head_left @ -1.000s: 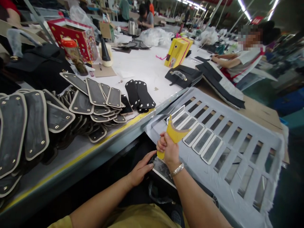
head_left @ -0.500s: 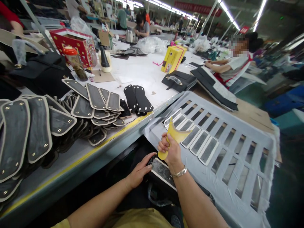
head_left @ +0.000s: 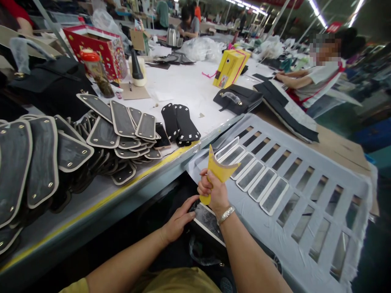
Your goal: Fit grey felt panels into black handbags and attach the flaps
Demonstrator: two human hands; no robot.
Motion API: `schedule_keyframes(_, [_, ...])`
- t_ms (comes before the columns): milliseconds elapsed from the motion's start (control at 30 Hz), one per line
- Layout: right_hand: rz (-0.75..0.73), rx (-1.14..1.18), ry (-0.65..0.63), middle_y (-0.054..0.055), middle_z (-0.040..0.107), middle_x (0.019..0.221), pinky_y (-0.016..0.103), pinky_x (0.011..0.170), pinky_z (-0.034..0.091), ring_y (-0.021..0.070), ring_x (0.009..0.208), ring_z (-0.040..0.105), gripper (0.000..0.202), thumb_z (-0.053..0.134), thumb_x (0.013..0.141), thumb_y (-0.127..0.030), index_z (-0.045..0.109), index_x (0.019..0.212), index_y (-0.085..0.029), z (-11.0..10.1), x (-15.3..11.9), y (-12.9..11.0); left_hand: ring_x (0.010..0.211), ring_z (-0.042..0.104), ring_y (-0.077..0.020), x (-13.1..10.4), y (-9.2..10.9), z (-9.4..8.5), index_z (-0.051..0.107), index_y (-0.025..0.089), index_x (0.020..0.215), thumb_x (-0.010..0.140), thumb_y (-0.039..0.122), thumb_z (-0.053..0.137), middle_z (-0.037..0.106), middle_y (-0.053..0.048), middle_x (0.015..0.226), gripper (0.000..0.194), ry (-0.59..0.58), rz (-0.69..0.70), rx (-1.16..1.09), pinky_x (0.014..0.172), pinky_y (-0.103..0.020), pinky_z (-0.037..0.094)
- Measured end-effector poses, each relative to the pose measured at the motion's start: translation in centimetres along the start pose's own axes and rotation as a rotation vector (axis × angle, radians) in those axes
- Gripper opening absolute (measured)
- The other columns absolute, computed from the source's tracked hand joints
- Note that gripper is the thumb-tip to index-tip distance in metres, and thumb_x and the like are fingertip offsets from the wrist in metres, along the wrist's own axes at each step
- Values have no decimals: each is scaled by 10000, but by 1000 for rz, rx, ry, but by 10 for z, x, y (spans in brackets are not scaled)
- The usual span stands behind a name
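Note:
My right hand (head_left: 215, 191) is closed in a fist around a yellow scraper (head_left: 221, 166) with a wide, concave end pointing up and away. Beneath it, in my lap, lies a black bag (head_left: 210, 234) with a smeared dark grey panel edged in white (head_left: 209, 217). Bent over the near left edge of this bag, my left hand (head_left: 180, 219) grips it with thumb on top; some of its fingertips are hidden. Several white-edged grey panels (head_left: 253, 175) lie in a row on the slotted, cloth-covered rack (head_left: 293, 179), just beyond my right hand.
On the white table (head_left: 183, 81) at left is a big pile of grey panels with rivets (head_left: 42, 158). Black pieces (head_left: 180, 122), a yellow box (head_left: 230, 69), a black bag (head_left: 238, 99) and a red box (head_left: 97, 49) stand farther back. A co-worker (head_left: 317, 73) sits at right.
My right hand has shifted slightly left with the scraper, whose end has turned a little. My left hand stays on the bag. The camera view has moved slightly.

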State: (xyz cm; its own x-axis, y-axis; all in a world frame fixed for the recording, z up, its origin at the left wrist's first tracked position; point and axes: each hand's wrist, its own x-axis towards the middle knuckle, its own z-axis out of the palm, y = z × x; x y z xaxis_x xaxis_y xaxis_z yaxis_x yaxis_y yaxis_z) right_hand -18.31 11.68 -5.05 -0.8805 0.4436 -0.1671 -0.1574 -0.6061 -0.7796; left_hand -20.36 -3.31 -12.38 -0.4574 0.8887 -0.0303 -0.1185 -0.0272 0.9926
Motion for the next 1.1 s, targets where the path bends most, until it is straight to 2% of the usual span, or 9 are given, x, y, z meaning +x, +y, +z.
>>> schedule_keyframes(167, [-28,117,24,-108,209,473,152,355,179,36,380,139,227,559,811,-411,555,831,-185,-5,1,-7,1245,408,-268,0,-1,1,375,202,1360,858,353,429,451,-58,1375,527,-19,1,-14,1083,-397,238])
schedule_keyframes(267, [-18,71,8,-103,248,472,160,364,200,37,381,165,237,567,809,-413,573,857,-181,-3,0,-7,1245,405,-272,-1,-1,1,380,200,1356,855,353,430,452,-61,1373,527,-16,-3,-16,1080,-404,244])
schedule_keyframes(533, [22,-24,2,-114,190,477,168,360,143,34,379,121,215,587,804,-392,571,869,-188,1,-2,0,1251,401,-261,-3,-1,2,385,194,1352,853,342,423,443,-56,1380,522,-10,16,-20,1083,-392,248])
schedule_keyframes(733, [57,-114,-81,-119,201,481,169,365,128,23,372,139,195,576,829,-357,573,877,-168,2,-2,5,1276,376,-263,-4,-4,0,390,185,1352,838,345,428,432,-55,1393,539,21,8,17,1103,-405,225])
schedule_keyframes(867, [84,-143,-114,-122,232,471,169,360,129,26,365,154,232,605,801,-380,559,894,-172,1,-11,6,1322,320,-274,-10,2,8,377,155,1363,846,383,404,404,-68,1420,565,20,-34,70,1127,-429,189])
schedule_keyframes(933, [137,-100,-168,-119,253,473,169,365,140,30,374,158,269,629,768,-401,559,890,-172,2,-21,1,1350,273,-268,-13,5,14,358,133,1373,858,410,386,373,-75,1441,585,43,-94,126,1138,-425,168])
schedule_keyframes(1000, [124,-3,-201,-117,226,466,171,368,148,38,381,142,276,623,756,-417,570,867,-170,5,-30,-11,1360,255,-259,-11,7,15,331,139,1387,875,436,346,359,-63,1450,591,64,-125,212,1137,-426,182])
schedule_keyframes(1100, [-37,144,-154,-103,236,499,168,388,177,46,405,149,304,562,788,-444,582,917,-169,12,-52,-42,1344,295,-245,-2,8,10,337,205,1381,890,469,322,377,-31,1440,557,-31,-49,339,1125,-436,221])
